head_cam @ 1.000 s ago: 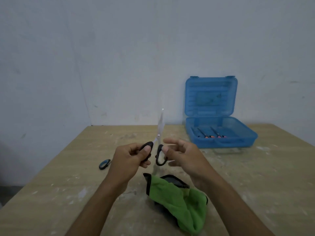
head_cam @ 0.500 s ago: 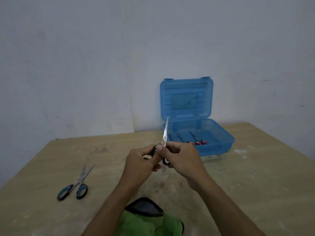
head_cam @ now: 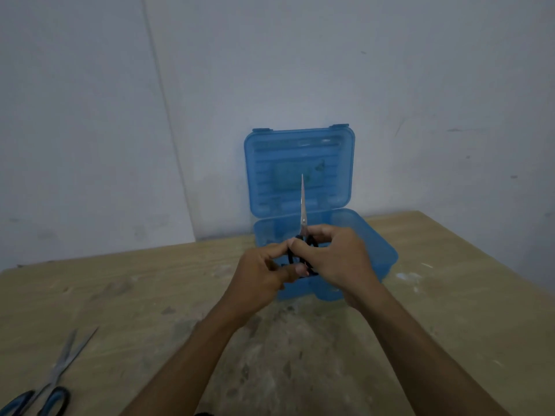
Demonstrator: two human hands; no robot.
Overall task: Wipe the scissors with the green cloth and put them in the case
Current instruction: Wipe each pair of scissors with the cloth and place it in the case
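Note:
Black-handled scissors (head_cam: 303,211) point straight up, blades closed, in front of the open blue case (head_cam: 375,244). My left hand (head_cam: 258,277) and my right hand (head_cam: 333,259) both grip the black handle loops, fingers curled round them, just in front of the case's tray. The case lid (head_cam: 297,163) stands upright against the wall. My hands hide most of the tray's inside. The green cloth is out of view.
A second pair of scissors with blue handles (head_cam: 45,394) lies on the wooden table (head_cam: 150,295) at the lower left, blades slightly apart. The grey wall rises right behind the case. The table's right edge runs diagonally at the far right.
Both hands have carried the scissors forward to the case, and the blades have come together. The view has shifted, so the green cloth has dropped out of the bottom of the frame.

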